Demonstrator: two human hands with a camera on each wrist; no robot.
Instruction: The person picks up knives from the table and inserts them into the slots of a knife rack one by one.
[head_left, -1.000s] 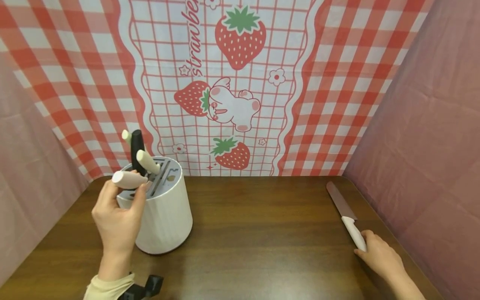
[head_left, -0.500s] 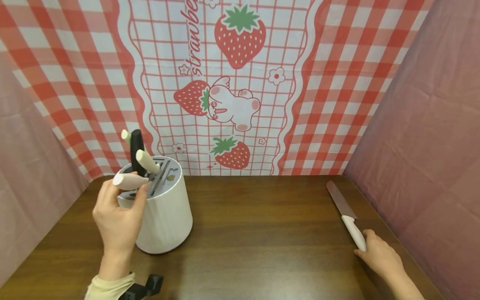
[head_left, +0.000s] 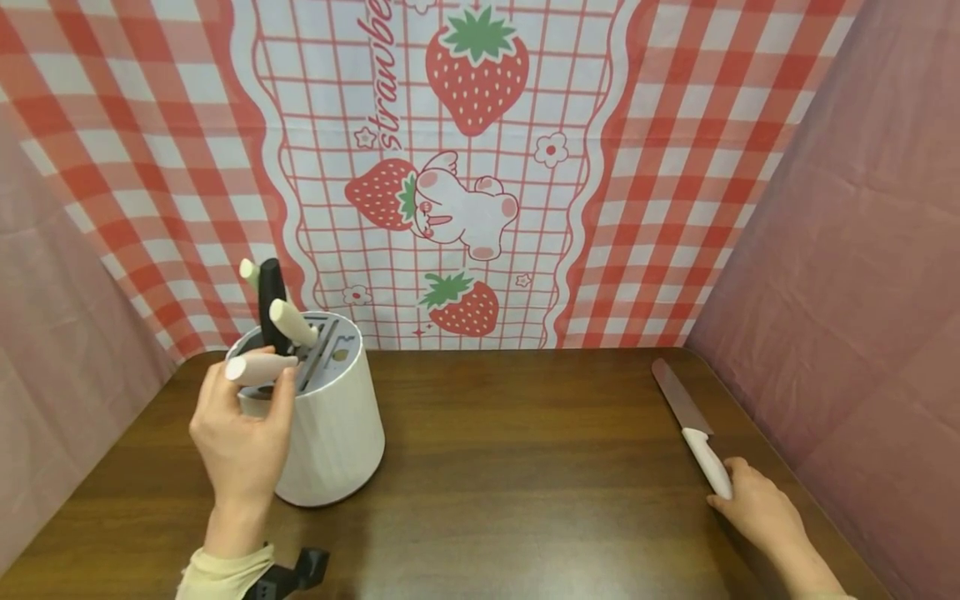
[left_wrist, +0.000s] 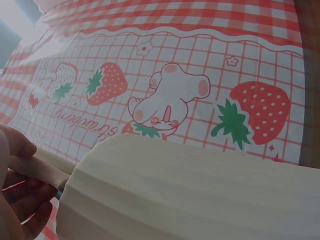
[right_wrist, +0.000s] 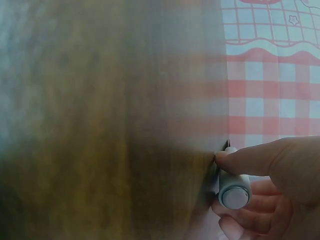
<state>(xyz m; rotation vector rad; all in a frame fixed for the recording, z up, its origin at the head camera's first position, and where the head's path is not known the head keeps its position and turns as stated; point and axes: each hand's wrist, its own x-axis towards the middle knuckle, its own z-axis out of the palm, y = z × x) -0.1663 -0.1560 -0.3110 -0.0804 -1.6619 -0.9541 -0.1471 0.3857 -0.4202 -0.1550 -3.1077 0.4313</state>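
Observation:
My left hand (head_left: 243,450) pinches the pale pink handle of a knife (head_left: 258,367) between thumb and fingers. That handle leans over the left rim of a round white knife block (head_left: 333,442); its blade is mostly hidden. In the left wrist view, the handle (left_wrist: 37,171) lies between thumb and fingers beside the ribbed block wall (left_wrist: 175,185). At the right of the table, my right hand (head_left: 765,504) holds the end of the white handle of a broad-bladed knife (head_left: 705,462). The knife lies flat, its blade pointing away. The right wrist view shows the handle's butt (right_wrist: 235,197) between thumb and fingers.
A black handle (head_left: 272,304), a cream handle (head_left: 292,323) and a light green handle (head_left: 250,271) rise from the block. Behind the brown wooden table (head_left: 517,467) hangs a strawberry-print checked cloth (head_left: 465,200). Pink cloth (head_left: 847,250) flanks the right side.
My left hand has shifted slightly right, and the end of the pink handle has dipped a little. My right hand and the white-handled knife stay almost in place.

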